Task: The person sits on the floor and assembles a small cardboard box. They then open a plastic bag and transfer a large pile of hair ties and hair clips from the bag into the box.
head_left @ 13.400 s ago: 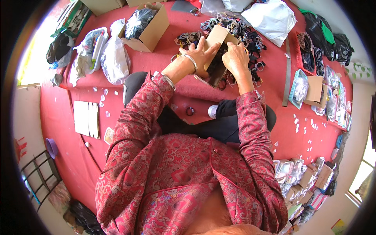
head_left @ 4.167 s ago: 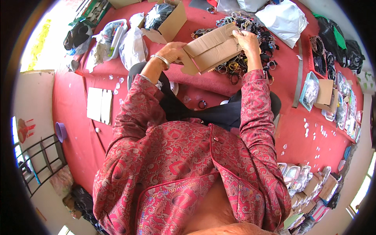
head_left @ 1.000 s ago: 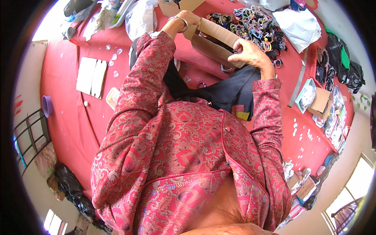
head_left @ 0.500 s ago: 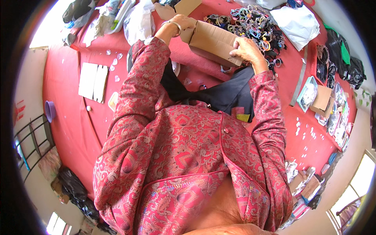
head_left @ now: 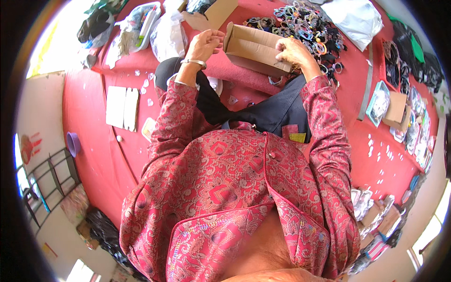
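I sit on a red floor covering, in a red patterned top and black trousers. A flat brown cardboard box (head_left: 249, 49) hangs over my knees, open side turned away from me. My right hand (head_left: 292, 51) grips its right end, fingers spread over the panel. My left hand (head_left: 205, 43), with a metal bangle on the wrist, is curled at the left end, its fingertips on the flap's edge. Just beyond the box lies a heap of coloured bangles and rings (head_left: 307, 23).
A second cardboard box (head_left: 217, 11) and filled plastic bags (head_left: 167, 35) lie at the far left, a white bag (head_left: 354, 16) at the far right. White cards (head_left: 122, 105) and a purple bowl (head_left: 73, 143) sit left; packets (head_left: 379, 101) line the right.
Both hands have brought the box down from higher up toward my knees and turned it flatter. My left hand has slid to the box's left edge.
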`<state>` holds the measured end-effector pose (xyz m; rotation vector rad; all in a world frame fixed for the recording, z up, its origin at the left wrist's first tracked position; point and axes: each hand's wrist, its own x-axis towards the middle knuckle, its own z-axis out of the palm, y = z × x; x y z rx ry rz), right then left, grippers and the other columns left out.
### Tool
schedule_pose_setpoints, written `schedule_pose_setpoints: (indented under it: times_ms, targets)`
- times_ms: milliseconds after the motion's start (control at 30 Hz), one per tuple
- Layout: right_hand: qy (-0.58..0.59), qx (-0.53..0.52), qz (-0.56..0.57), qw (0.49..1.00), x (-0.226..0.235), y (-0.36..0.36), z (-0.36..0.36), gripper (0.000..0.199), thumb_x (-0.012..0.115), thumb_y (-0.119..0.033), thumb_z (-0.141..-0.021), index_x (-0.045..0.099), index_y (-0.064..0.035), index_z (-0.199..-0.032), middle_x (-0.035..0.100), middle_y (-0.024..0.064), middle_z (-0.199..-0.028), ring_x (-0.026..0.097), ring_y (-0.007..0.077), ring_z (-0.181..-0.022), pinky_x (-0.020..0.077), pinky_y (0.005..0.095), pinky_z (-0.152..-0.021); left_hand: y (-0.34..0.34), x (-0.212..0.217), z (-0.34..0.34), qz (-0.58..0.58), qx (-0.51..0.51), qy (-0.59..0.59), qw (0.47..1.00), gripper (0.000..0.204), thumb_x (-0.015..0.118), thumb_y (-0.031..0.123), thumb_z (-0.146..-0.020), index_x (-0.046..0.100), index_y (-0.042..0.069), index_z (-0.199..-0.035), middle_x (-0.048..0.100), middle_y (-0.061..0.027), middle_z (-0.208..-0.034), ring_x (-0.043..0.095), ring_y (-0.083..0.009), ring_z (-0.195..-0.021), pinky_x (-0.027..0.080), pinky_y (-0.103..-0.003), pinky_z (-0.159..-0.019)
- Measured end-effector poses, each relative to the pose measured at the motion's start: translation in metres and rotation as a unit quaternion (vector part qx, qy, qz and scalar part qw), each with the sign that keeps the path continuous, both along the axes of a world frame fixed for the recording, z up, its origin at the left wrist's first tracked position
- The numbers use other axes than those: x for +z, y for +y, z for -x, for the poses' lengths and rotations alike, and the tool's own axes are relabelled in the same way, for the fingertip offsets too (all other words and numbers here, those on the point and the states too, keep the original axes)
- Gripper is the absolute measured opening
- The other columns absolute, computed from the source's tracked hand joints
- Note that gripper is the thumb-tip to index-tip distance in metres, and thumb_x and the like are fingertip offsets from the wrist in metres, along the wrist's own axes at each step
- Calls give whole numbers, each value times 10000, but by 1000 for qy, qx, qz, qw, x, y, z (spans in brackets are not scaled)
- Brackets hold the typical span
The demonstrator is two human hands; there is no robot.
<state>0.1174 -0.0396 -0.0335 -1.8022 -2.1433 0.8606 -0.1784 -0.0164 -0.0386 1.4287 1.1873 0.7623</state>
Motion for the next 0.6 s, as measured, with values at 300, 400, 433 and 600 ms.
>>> schedule_pose_setpoints:
  times_ms: [300, 400, 433, 600]
  targets:
    - [80, -52, -10, 995, -14, 10, -23, 252, 613, 49, -566, 597, -4, -812, 619, 82, -761, 595, 190, -735, 481, 305, -657, 20, 1, -11, -156, -194, 205, 946, 317, 536, 114, -769, 613, 123, -1076, 588, -49, -721, 569, -96, -663, 467, -248, -623]
    - [102, -58, -39, 992, -20, 11, -28, 226, 573, 66, -597, 582, 9, -815, 594, 74, -727, 581, 171, -681, 477, 285, -592, 24, -6, -13, -170, -186, 195, 948, 291, 544, 186, -788, 619, 139, -1065, 594, -69, -712, 582, -128, -667, 473, -284, -632]
    - [115, -73, -30, 990, -21, 12, -29, 212, 570, 64, -613, 580, 12, -818, 584, 68, -715, 574, 164, -666, 473, 279, -567, 24, -8, -13, -168, -180, 189, 951, 272, 547, 232, -804, 626, 149, -1051, 610, -77, -741, 592, -153, -672, 481, -300, -648]
    - [65, -61, -56, 994, -17, 12, -25, 109, 517, -39, -713, 583, 11, -785, 597, 108, -712, 584, 206, -635, 473, 308, -593, 17, -2, -15, -70, -134, 162, 975, 257, 564, 259, -813, 629, 166, -1043, 610, -79, -740, 584, -143, -575, 496, -275, -564]
